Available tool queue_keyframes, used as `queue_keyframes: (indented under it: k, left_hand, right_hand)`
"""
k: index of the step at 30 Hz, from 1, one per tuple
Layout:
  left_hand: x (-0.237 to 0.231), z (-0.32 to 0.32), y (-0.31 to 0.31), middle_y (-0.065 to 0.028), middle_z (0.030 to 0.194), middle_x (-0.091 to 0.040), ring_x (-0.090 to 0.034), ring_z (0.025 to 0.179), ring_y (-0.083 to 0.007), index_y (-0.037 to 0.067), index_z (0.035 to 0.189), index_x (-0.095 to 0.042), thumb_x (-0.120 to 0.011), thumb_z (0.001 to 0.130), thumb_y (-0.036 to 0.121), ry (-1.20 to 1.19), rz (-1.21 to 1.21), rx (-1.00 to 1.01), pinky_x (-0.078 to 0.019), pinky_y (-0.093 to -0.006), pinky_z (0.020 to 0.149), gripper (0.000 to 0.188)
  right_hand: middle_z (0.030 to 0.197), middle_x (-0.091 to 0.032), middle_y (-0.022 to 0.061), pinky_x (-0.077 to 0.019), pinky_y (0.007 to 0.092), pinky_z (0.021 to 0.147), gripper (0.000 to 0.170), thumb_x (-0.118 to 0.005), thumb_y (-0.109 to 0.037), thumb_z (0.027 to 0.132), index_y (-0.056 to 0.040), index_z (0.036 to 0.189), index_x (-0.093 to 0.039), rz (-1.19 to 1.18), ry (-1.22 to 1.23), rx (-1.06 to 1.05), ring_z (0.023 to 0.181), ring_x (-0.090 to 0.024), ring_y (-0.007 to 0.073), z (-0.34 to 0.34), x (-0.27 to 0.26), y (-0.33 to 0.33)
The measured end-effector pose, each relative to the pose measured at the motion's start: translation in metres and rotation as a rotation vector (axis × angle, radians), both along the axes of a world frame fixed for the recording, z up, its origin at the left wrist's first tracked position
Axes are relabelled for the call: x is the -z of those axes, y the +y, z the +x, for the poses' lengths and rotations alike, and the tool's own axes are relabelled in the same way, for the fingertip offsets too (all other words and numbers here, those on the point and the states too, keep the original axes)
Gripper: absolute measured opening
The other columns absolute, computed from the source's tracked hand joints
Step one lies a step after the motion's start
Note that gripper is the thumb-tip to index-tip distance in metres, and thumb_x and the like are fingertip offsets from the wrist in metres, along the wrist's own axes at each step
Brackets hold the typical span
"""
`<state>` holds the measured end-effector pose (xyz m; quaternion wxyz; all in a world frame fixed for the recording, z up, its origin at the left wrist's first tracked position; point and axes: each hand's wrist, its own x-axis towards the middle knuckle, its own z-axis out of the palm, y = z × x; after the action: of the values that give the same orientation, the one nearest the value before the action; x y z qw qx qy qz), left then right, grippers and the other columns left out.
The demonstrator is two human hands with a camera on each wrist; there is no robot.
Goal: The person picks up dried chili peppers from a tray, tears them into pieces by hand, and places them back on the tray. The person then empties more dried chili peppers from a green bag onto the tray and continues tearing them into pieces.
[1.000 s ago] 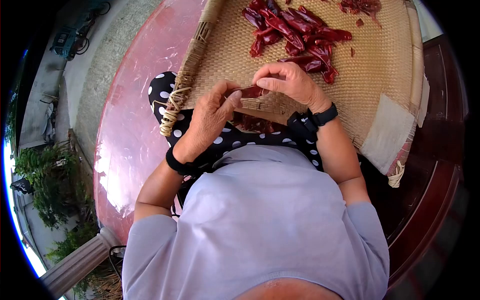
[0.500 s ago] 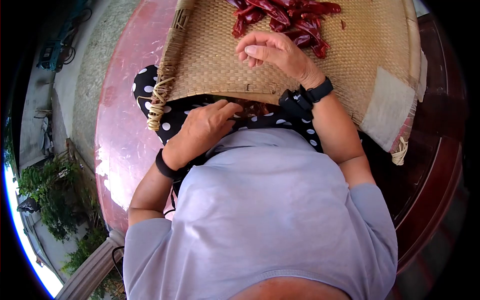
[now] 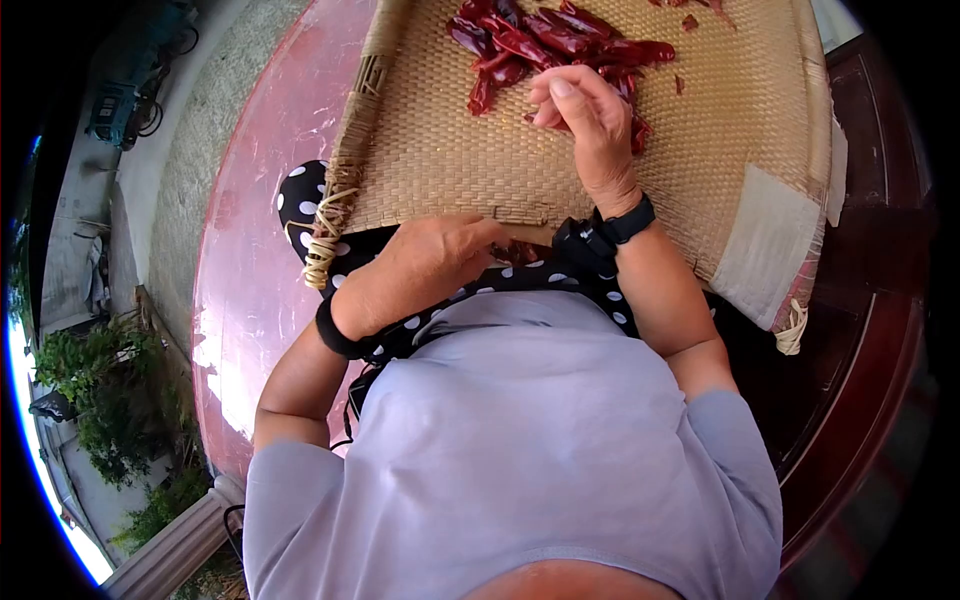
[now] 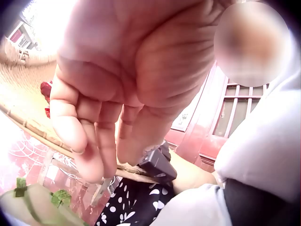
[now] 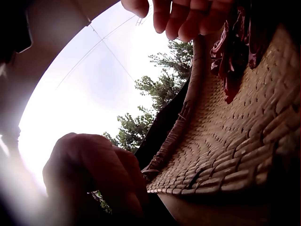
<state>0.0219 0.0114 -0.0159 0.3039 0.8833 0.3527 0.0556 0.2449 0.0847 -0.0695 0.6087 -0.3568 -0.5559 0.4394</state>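
The chillies [image 3: 525,42] are deep red, glossy and wrinkled, long pods heaped loosely together. They lie on a woven tray [image 3: 440,185], well in from its near edge and nearer its left rim than its right. A small red scrap [image 3: 679,86] sits right of the heap, and a pale patch [image 3: 765,245] covers the near right corner. Dark red pieces [image 3: 517,253] show just below the near edge, partly hidden by the left hand [image 3: 425,255], whose fingers bend loosely around nothing I can see. The right hand [image 3: 590,120], slack-fingered and holding nothing, blocks the heap's near side; the chillies are just beyond its fingers.
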Motion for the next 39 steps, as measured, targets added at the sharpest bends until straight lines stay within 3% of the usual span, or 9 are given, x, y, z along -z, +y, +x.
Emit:
queue_keyframes:
  k: [2, 5, 12, 20, 26, 30, 35, 36, 39]
  left_hand:
    - [-0.013, 0.009, 0.005, -0.0102, 0.091, -0.065, -0.067, 0.085, -0.0319, 0.01, 0.107, -0.064, -0.065, 0.088, 0.01, 0.043, 0.035, 0.016, -0.0547, -0.0418, 0.073, 0.018]
    - [-0.021, 0.023, 0.019, -0.0097, 0.092, -0.063, -0.065, 0.088, -0.0323, 0.011, 0.111, -0.062, -0.067, 0.087, 0.011, 0.085, 0.132, -0.002, -0.0538, -0.0429, 0.072, 0.025]
    - [-0.004, 0.057, 0.072, -0.0138, 0.103, -0.058, -0.065, 0.089, -0.0358, 0.008, 0.122, -0.056, -0.07, 0.083, 0.014, 0.083, 0.309, -0.047, -0.0535, -0.0461, 0.073, 0.041]
    - [0.056, 0.079, 0.103, -0.0165, 0.102, -0.058, -0.064, 0.086, -0.038, 0.005, 0.108, -0.052, -0.069, 0.081, 0.011, 0.061, 0.333, -0.183, -0.0524, -0.0479, 0.072, 0.033]
    - [0.018, 0.045, 0.08, -0.0162, 0.093, -0.065, -0.065, 0.088, -0.0368, 0.003, 0.106, -0.061, -0.069, 0.081, 0.011, -0.034, 0.128, -0.076, -0.0522, -0.0458, 0.075, 0.028]
    - [-0.017, 0.016, 0.048, -0.0171, 0.092, -0.069, -0.067, 0.087, -0.0336, 0.001, 0.11, -0.066, -0.064, 0.086, 0.011, 0.08, -0.088, -0.028, -0.0528, -0.0419, 0.078, 0.027]
    - [-0.019, -0.027, 0.023, -0.0128, 0.082, -0.066, -0.065, 0.074, -0.0235, -0.001, 0.108, -0.066, -0.059, 0.093, 0.013, 0.059, -0.252, -0.144, -0.0517, -0.0347, 0.071, 0.022]
    - [-0.013, -0.035, 0.007, -0.0095, 0.081, -0.065, -0.062, 0.072, -0.0186, -0.001, 0.107, -0.065, -0.059, 0.094, 0.014, 0.009, -0.326, -0.254, -0.0509, -0.0319, 0.069, 0.021]
    - [-0.013, -0.035, 0.014, -0.0022, 0.079, -0.062, -0.058, 0.069, -0.0089, -0.001, 0.108, -0.064, -0.058, 0.097, 0.015, -0.143, -0.31, -0.385, -0.0492, -0.0262, 0.065, 0.02]
  right_hand:
    - [0.102, -0.068, 0.0068, -0.0518, 0.0327, 0.083, 0.028, -0.054, -0.03, 0.103, -0.0056, 0.114, -0.061, 0.05, 0.076, 0.247, 0.087, -0.064, 0.015, -0.001, -0.006, -0.002]
    - [0.134, -0.053, 0.0139, -0.0411, 0.0363, 0.104, 0.036, -0.047, -0.03, 0.107, -0.0017, 0.129, -0.05, 0.218, -0.002, 0.625, 0.12, -0.052, 0.0228, 0.007, 0.004, 0.011]
    - [0.14, -0.046, 0.0176, -0.032, 0.0391, 0.114, 0.043, -0.041, -0.032, 0.109, 0.0011, 0.135, -0.045, -0.055, 0.202, 0.774, 0.131, -0.045, 0.0278, 0.02, 0.008, 0.018]
    - [0.135, -0.054, 0.0153, -0.0355, 0.039, 0.11, 0.042, -0.039, -0.033, 0.108, -0.001, 0.132, -0.05, -0.253, 0.388, 0.618, 0.126, -0.051, 0.0256, 0.015, 0.017, 0.018]
    - [0.126, -0.06, 0.0107, -0.0514, 0.032, 0.084, 0.037, -0.041, -0.035, 0.108, -0.0057, 0.128, -0.054, -0.281, 0.413, 0.511, 0.111, -0.059, 0.0192, 0.009, 0.013, 0.014]
    - [0.121, -0.062, 0.0091, -0.0503, 0.031, 0.084, 0.034, -0.044, -0.034, 0.107, -0.0058, 0.123, -0.056, -0.235, 0.364, 0.497, 0.105, -0.06, 0.0175, 0.008, 0.012, 0.013]
    - [0.094, -0.066, 0.0023, -0.0475, 0.0229, 0.071, 0.026, -0.056, -0.031, 0.103, -0.0077, 0.111, -0.062, -0.119, 0.252, 0.113, 0.079, -0.059, 0.0101, 0.007, 0.001, 0.009]
    - [0.092, -0.066, 0.0025, -0.0475, 0.0223, 0.07, 0.028, -0.06, -0.032, 0.101, -0.0069, 0.111, -0.064, -0.049, 0.075, -0.119, 0.076, -0.059, 0.0096, 0.006, -0.01, -0.001]
    - [0.098, -0.067, 0.0022, -0.047, 0.0212, 0.071, 0.036, -0.065, -0.027, 0.096, -0.0045, 0.124, -0.061, 0.045, -0.251, -0.369, 0.079, -0.058, 0.0072, 0.0, -0.006, -0.001]
